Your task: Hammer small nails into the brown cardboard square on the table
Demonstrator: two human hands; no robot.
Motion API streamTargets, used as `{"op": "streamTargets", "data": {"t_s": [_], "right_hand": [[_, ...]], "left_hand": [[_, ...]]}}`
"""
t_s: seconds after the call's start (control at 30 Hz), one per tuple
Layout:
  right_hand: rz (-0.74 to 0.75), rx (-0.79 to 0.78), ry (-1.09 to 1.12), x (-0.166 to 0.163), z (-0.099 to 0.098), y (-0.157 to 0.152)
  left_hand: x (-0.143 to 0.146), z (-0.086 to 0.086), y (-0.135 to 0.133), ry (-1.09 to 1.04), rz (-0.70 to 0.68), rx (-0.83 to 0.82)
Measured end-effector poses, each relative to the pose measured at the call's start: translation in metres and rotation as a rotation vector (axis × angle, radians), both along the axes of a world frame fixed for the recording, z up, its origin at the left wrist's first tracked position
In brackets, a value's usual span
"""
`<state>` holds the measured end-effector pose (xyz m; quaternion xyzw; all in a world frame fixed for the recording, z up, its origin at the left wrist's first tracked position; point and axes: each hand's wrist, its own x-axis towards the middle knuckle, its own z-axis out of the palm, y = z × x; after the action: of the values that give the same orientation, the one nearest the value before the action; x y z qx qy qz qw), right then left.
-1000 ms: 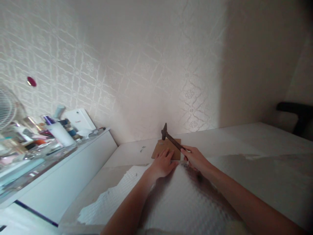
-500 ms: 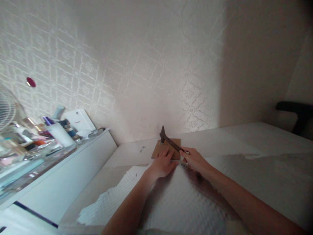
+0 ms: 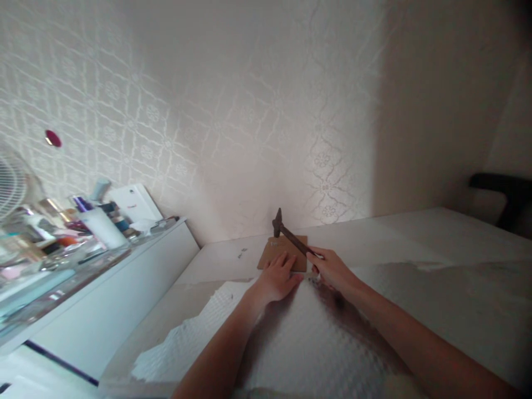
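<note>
A brown flat board (image 3: 300, 244) lies on the white surface near the wall. My left hand (image 3: 279, 277) rests on its near left part, fingers spread and laid flat. With my right hand (image 3: 328, 267) I grip the handle of a hammer (image 3: 296, 240), fingers wrapped round it. The dark hammer head points down, a little above the far edge of the board. A few tiny light-coloured things, too small to name, show on the board below the head. White textured sheeting (image 3: 307, 338) spreads under my forearms.
A patterned wall (image 3: 249, 138) rises behind the board. On the left, a white dresser (image 3: 137, 277) carries many bottles, a white box (image 3: 136, 204) and a fan (image 3: 10, 183). Small scraps (image 3: 242, 253) lie left of the board. A black armrest-like part (image 3: 501, 184) juts in at the right.
The hammer head has risen slightly off the board, its handle tilting up in my right hand. My left hand stays in place on the board.
</note>
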<state>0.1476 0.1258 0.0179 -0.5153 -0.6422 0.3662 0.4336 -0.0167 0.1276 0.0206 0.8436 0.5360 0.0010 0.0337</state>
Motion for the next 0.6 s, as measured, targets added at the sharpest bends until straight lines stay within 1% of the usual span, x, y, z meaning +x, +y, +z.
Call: {"op": "streamTargets", "data": {"t_s": [0.2, 0.37, 0.6], "right_hand": [[0.02, -0.005, -0.03, -0.0001, 0.0, -0.0009], [0.009, -0.002, 0.009, 0.0009, 0.0036, -0.0013], [-0.004, -0.032, -0.005, 0.0006, -0.0039, 0.0035]], "left_hand": [[-0.0008, -0.0014, 0.0003, -0.017, -0.024, 0.012], [-0.0015, -0.0036, 0.0019, -0.014, -0.02, 0.007], [-0.0021, -0.0026, 0.0018, -0.016, -0.015, 0.0]]}}
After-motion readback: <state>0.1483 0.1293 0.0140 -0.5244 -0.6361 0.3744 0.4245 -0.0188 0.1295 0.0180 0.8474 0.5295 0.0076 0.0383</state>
